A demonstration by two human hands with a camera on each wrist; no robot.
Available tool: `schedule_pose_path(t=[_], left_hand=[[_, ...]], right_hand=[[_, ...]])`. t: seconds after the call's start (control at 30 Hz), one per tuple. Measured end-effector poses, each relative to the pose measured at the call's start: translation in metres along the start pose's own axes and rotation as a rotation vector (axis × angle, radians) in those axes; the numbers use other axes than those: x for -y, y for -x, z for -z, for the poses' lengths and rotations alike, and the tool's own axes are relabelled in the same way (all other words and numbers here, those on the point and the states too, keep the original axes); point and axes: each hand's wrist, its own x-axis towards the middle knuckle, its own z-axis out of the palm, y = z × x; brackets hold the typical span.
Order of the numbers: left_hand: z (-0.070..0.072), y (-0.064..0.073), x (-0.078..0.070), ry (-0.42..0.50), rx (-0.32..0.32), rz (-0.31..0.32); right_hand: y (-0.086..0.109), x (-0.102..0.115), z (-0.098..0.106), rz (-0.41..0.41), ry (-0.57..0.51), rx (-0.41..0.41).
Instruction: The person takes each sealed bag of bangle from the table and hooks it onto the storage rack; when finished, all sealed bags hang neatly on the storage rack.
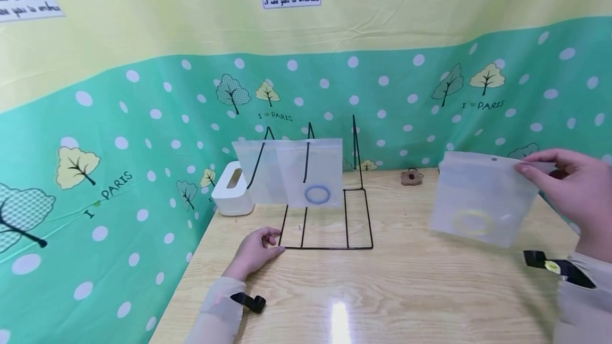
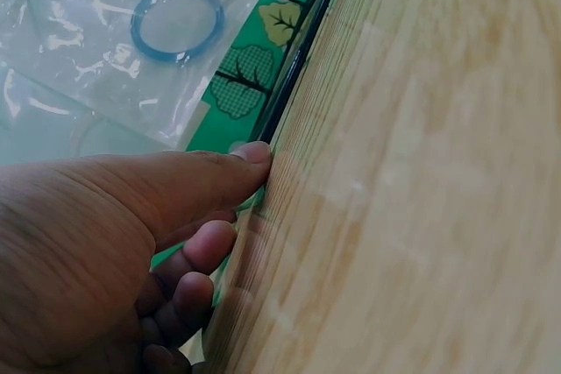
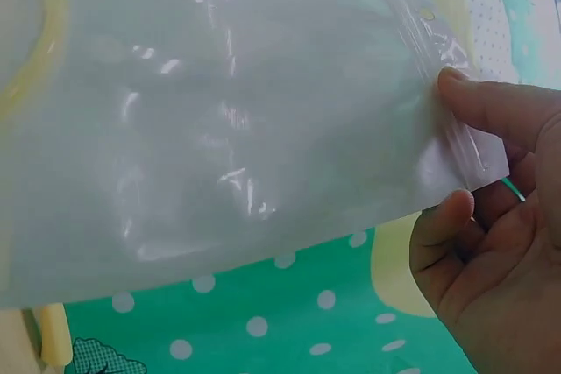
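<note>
A black wire rack [image 1: 325, 248] stands on the table, its upright prongs at the back. My left hand [image 1: 255, 251] pinches the rack's front left corner; in the left wrist view the thumb lies on the black wire. Two translucent bags hang from the prongs, side by side and overlapping. The right-hand hanging bag [image 1: 330, 166] holds a blue ring [image 2: 136, 25]; the left one [image 1: 260, 174] is partly covered. Out to the right, my right hand [image 1: 576, 185] holds a translucent zip bag [image 1: 483, 187] by its top corner, above the table. Inside it is a yellow ring [image 3: 54, 28].
Behind the rack's left side is a white box [image 1: 231, 200] with a slot on top. A small brown flower-shaped item [image 1: 411, 177] lies near the table's back edge. A green and yellow printed cloth [image 1: 397, 78] hangs behind and to the left of the wooden table [image 1: 406, 291].
</note>
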Motion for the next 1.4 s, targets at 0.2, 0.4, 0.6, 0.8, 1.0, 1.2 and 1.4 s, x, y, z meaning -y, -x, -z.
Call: schedule_pose_path(t=[0.2, 0.4, 0.6, 0.8, 1.0, 1.2, 1.4], left_hand=[[0.001, -0.002, -0.001, -0.002, -0.002, -0.01], [0.0, -0.001, -0.001, 0.003, 0.004, -0.016], [-0.001, -0.001, -0.002, 0.017, 0.006, -0.014], [0.001, -0.001, -0.002, 0.022, 0.005, -0.01], [0.001, -0.002, 0.0, 0.014, 0.003, -0.002], [0.001, -0.002, 0.001, 0.009, -0.001, -0.004], [0.001, -0.002, 0.002, 0.001, 0.003, -0.003]], right_hand=[[-0.001, 0.011, -0.006, 0.057, -0.019, 0.011], [0.004, 0.024, -0.012, 0.052, -0.09, 0.041], [0.002, 0.033, -0.02, 0.055, -0.152, 0.075], [-0.002, 0.042, -0.024, 0.13, -0.224, 0.079], [-0.002, 0.058, -0.031, 0.176, -0.257, 0.07], [-0.003, 0.068, -0.038, 0.208, -0.407, 0.076], [-0.001, 0.072, -0.044, 0.212, -0.706, 0.109]])
